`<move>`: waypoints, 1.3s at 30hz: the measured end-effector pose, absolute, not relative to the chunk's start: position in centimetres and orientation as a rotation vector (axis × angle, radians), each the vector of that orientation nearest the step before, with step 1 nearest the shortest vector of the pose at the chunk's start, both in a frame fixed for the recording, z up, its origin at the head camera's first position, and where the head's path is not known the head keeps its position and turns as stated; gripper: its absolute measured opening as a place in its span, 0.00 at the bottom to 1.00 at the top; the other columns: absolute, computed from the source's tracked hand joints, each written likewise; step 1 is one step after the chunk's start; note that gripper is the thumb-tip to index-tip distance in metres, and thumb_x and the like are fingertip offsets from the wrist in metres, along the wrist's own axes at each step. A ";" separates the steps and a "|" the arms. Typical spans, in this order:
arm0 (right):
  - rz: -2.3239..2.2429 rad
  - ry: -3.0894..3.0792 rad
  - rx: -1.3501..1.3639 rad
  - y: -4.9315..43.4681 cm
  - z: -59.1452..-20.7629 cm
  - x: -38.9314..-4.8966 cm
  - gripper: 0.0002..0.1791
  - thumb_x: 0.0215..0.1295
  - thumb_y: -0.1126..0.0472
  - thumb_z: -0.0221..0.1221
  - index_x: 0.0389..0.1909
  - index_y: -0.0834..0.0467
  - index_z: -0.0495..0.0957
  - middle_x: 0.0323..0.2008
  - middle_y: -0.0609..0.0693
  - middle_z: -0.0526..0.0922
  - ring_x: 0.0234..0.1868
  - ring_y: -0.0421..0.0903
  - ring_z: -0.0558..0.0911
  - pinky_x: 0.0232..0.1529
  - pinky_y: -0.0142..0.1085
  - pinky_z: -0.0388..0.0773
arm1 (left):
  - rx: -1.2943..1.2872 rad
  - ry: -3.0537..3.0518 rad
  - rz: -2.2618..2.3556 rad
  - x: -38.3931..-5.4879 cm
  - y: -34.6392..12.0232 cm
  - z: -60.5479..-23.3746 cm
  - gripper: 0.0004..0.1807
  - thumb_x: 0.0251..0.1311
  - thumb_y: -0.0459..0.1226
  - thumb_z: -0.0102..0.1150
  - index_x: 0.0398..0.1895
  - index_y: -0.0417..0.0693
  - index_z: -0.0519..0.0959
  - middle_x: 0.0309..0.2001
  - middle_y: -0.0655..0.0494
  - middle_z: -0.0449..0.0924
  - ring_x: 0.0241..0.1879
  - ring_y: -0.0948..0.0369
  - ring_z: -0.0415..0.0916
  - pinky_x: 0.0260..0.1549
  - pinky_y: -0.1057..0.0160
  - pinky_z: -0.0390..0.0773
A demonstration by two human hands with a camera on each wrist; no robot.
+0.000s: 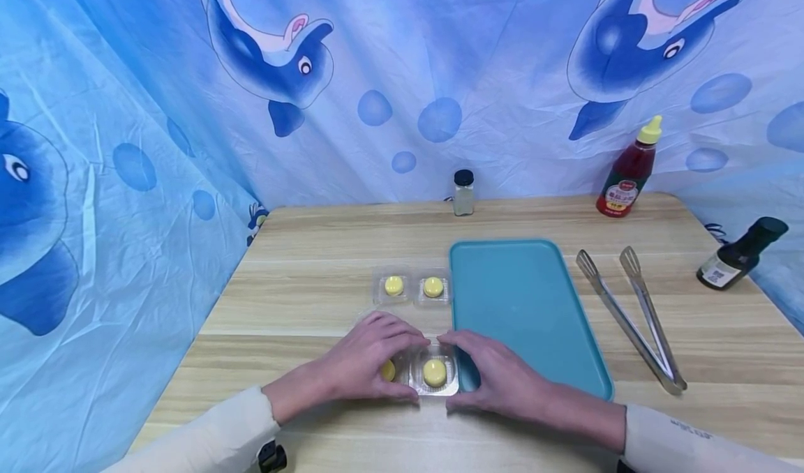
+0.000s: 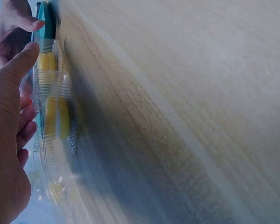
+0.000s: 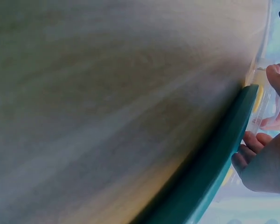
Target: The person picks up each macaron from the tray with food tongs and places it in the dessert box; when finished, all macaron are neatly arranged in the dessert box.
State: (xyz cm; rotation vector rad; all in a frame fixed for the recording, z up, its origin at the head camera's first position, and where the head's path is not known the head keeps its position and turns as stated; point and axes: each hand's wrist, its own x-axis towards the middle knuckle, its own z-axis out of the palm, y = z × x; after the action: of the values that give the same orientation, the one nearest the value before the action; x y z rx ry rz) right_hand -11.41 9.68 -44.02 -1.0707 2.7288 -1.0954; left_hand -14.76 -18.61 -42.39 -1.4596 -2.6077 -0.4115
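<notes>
A clear plastic box [image 1: 435, 393] holding a yellow macaron [image 1: 435, 373] lies flat between the two hands. My left hand [image 1: 370, 360] arches over the box to its left, half hiding its macaron [image 1: 388, 370]. In the left wrist view, the left thumb [image 2: 25, 60] lies along the lid's upper edge; its other fingers show beyond the lid. At the box's right side, my right hand [image 1: 502, 379] spreads thumb and fingers near the front and back edges, partly over the tray. Whether its fingertips touch the box is unclear.
Behind the hands sit two more boxed macarons [image 1: 393, 285]. A teal tray [image 1: 521, 305] lies right of the boxes, then metal tongs [image 1: 634, 319]. Farther off stand a small jar [image 1: 463, 194], a red sauce bottle [image 1: 628, 173] and a dark bottle [image 1: 738, 257].
</notes>
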 end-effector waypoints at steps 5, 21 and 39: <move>-1.102 2.719 -1.066 9.7 -43.7 -11.8 0.52 0.49 0.46 0.84 0.73 0.60 0.72 0.67 0.55 0.80 0.67 0.55 0.80 0.67 0.53 0.78 | -1.403 -2.693 -0.523 -14.9 -19.0 -42.1 0.47 0.52 0.67 0.74 0.71 0.55 0.76 0.66 0.66 0.79 0.67 0.62 0.72 0.71 0.52 0.69; -1.286 2.583 -1.034 8.4 -42.4 -15.4 0.45 0.60 0.50 0.79 0.75 0.60 0.72 0.72 0.55 0.77 0.67 0.58 0.79 0.67 0.56 0.78 | -1.021 -2.698 -0.945 -16.8 -23.0 -40.8 0.48 0.55 0.50 0.82 0.78 0.56 0.69 0.74 0.60 0.74 0.73 0.55 0.70 0.73 0.43 0.69; -1.326 2.542 -0.951 4.4 -42.9 -17.4 0.34 0.63 0.58 0.76 0.66 0.67 0.78 0.61 0.60 0.85 0.60 0.57 0.85 0.61 0.50 0.83 | -0.802 -2.880 -0.856 -17.1 -26.6 -42.0 0.49 0.54 0.55 0.81 0.77 0.51 0.72 0.74 0.55 0.74 0.71 0.48 0.73 0.71 0.39 0.70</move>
State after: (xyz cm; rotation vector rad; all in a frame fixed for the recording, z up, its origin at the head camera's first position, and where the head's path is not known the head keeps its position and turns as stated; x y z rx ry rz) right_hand -17.43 4.37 -42.86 -0.9508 2.5418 -1.3264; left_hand -17.07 -26.60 -42.00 -0.8025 -2.8799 -0.8563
